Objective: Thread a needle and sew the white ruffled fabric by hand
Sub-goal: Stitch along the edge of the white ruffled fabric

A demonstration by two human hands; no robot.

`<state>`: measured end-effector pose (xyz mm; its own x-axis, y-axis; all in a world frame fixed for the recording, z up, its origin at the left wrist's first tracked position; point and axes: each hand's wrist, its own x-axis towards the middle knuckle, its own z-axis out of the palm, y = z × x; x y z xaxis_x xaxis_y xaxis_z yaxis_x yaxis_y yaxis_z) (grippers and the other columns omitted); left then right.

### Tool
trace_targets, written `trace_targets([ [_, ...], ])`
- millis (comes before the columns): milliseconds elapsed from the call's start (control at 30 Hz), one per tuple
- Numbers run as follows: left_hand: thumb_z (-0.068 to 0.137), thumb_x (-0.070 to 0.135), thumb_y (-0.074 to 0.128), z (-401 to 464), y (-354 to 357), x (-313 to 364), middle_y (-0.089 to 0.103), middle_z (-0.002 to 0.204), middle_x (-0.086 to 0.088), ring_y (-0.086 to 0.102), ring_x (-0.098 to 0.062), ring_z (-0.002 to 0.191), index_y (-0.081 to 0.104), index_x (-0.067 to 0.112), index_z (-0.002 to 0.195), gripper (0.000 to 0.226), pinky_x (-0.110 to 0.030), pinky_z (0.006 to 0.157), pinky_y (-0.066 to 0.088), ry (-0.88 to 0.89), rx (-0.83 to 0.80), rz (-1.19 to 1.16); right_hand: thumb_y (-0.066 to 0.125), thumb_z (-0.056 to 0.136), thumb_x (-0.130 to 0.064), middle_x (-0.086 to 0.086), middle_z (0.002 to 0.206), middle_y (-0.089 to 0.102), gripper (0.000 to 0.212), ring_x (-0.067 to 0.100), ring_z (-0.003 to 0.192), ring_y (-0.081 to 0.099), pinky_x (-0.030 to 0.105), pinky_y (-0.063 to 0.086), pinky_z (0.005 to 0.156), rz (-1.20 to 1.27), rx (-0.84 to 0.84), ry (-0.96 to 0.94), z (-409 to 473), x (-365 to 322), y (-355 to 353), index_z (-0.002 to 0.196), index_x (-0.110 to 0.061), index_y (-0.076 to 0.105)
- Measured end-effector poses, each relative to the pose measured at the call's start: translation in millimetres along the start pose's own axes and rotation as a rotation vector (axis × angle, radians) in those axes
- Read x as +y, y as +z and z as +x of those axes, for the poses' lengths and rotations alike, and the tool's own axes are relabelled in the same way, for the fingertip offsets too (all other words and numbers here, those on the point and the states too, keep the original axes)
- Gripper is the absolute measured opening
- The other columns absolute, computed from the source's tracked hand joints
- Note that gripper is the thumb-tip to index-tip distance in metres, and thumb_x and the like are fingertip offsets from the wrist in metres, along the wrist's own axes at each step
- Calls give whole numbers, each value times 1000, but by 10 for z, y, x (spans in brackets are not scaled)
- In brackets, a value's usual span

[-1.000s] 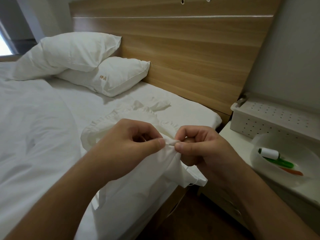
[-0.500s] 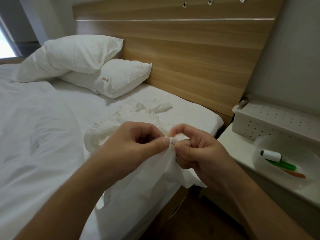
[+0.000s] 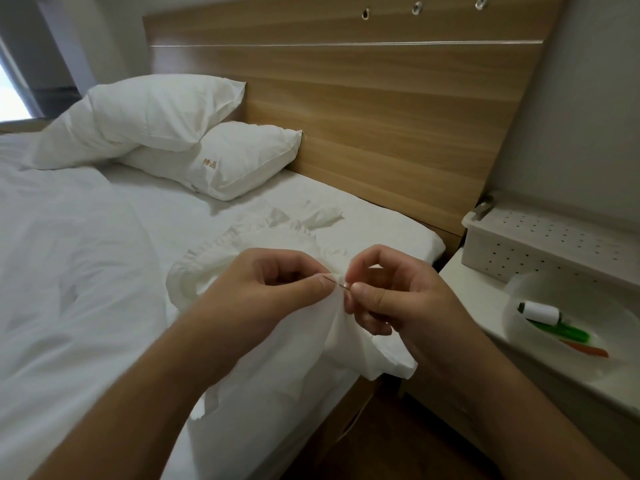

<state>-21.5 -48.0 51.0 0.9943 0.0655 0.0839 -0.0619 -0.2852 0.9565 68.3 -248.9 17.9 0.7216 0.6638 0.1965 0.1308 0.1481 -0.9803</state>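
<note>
- White ruffled fabric (image 3: 277,368) hangs over the bed (image 3: 86,306) edge; my left hand (image 3: 263,299) pinches its fold.
- My right hand (image 3: 391,299) pinches the needle (image 3: 337,283), touching that fold.

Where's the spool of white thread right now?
In the head view the spool lies at the right, in the white bowl on the nightstand, resting on a green tool in front of the perforated box.

A bedroom, likely a hotel's: a bed (image 3: 86,271) in white linen, stacked pillows (image 3: 162,112) at upper left, a wooden headboard (image 3: 381,116), a nightstand (image 3: 485,306) at right.
</note>
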Motion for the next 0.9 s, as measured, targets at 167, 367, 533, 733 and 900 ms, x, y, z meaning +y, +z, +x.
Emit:
trace_targets([
  [167, 94, 20, 72, -9, 1, 15, 79, 88, -7, 74, -16, 83, 83, 17, 85, 14, -26, 74, 58, -39, 33, -98, 64, 95, 4, 19, 81, 67, 7, 20, 64, 58, 34, 52, 62, -165, 36, -45, -9, -24, -8, 93, -1, 69],
  [367, 99, 25, 73, 8, 25, -4, 79, 90, -9, 74, -23, 86, 83, 21, 87, 16, -36, 82, 57, -59, 7, -26, 65, 93, 5, 2, 73, 67, 16, 7, 66, 60, 20, 51, 64, -279, 131, -78, -16, -23, 122, 85, -9, 70],
  [533, 97, 32, 73, 25, 57, -21, 79, 87, -5, 75, -24, 87, 83, 26, 85, 17, -41, 85, 59, -50, 24, 35, 74, 92, -8, -7, 83, 72, 15, 13, 84, 68, 33, 60, 76, -405, 232, -131, -26, -57, 221, 85, -21, 73],
  [733, 96, 34, 72, 29, 88, -27, 78, 91, -12, 74, -35, 95, 84, 24, 88, 18, -53, 91, 60, -52, 50, 77, 73, 94, -22, -22, 118, 69, 21, 0, 124, 57, 17, 43, 104, -525, 168, -205, -54, -153, 198, 110, -35, 70],
  [900, 82, 44, 73, 43, 85, -63, 70, 91, -28, 66, -48, 84, 82, 19, 85, 27, -47, 76, 49, -55, 11, 110, 75, 87, 0, -7, 93, 76, 22, 19, 102, 70, 44, 54, 97, -392, 227, -255, -38, -86, 300, 86, -22, 75],
])
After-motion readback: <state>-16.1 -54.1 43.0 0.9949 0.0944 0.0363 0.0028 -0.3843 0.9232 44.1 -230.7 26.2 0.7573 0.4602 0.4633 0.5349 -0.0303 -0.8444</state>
